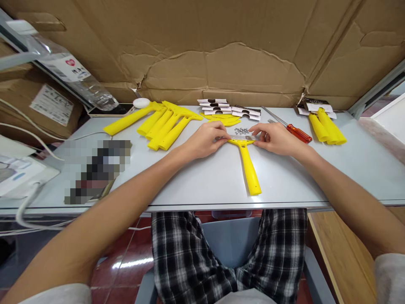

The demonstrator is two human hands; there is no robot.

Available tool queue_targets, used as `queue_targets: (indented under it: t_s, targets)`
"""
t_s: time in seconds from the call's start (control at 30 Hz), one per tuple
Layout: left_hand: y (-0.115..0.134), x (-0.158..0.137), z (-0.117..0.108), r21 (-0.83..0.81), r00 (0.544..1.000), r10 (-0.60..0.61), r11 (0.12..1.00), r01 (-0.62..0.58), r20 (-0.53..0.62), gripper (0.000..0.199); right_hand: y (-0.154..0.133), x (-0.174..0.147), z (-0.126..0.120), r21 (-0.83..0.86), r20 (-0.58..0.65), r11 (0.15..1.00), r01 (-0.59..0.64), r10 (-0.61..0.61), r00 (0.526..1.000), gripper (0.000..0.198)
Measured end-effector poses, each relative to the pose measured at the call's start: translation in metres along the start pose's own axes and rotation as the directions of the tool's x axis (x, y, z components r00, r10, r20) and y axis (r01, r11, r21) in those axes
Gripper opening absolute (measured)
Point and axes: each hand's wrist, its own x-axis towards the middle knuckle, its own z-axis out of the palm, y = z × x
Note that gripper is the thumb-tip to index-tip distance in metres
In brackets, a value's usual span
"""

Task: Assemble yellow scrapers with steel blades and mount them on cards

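A yellow scraper (249, 171) lies on the table with its handle toward me and a thin metal blade (242, 137) along its head. My left hand (210, 137) is closed in a pinch on the left end of the head. My right hand (272, 137) grips the right end, thumb below and bent fingers above. Just beyond the blade is a small heap of screws (242, 131). Behind it lie flat curved yellow pieces (224, 121). A screwdriver (299, 133) with a red handle rests beside my right hand, partly hidden by it.
Several yellow scraper handles (171, 124) are stacked at left, and three packaged ones (327, 126) at right. Card sleeves (215, 106) stand at the back by a cardboard wall (205, 50). A blurred-out phone-like item (98, 173), a bottle (72, 69) and cables are at left.
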Motion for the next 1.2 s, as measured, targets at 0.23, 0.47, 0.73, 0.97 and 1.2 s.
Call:
queue_targets:
  t_s: [0.23,0.47,0.73,0.97,1.2]
  targets:
    - [-0.002,0.0,-0.006,0.017,1.0,0.021,1.0,-0.021,0.008,0.022,0.001,0.0,0.001,0.01,-0.009,1.0,0.025,-0.025,1.0,0.05]
    - [-0.017,0.002,-0.02,0.072,0.995,-0.065,0.995,0.07,-0.07,0.024,0.0,0.0,0.0,-0.001,-0.009,1.0,0.023,-0.023,1.0,0.052]
    - [-0.026,0.001,-0.027,0.157,0.991,-0.131,0.979,0.132,-0.014,0.031,-0.002,-0.001,-0.004,-0.003,-0.039,0.998,0.07,-0.07,0.997,0.05]
    - [-0.029,0.001,-0.03,0.145,0.975,-0.221,0.964,0.223,-0.034,0.032,0.013,-0.002,-0.012,0.024,-0.126,0.999,-0.036,0.039,0.991,0.042]
    - [-0.023,0.004,-0.033,-0.036,0.908,-0.414,0.91,0.413,-0.059,0.038,0.035,0.001,-0.01,0.224,-0.134,0.97,-0.092,0.124,0.983,0.041]
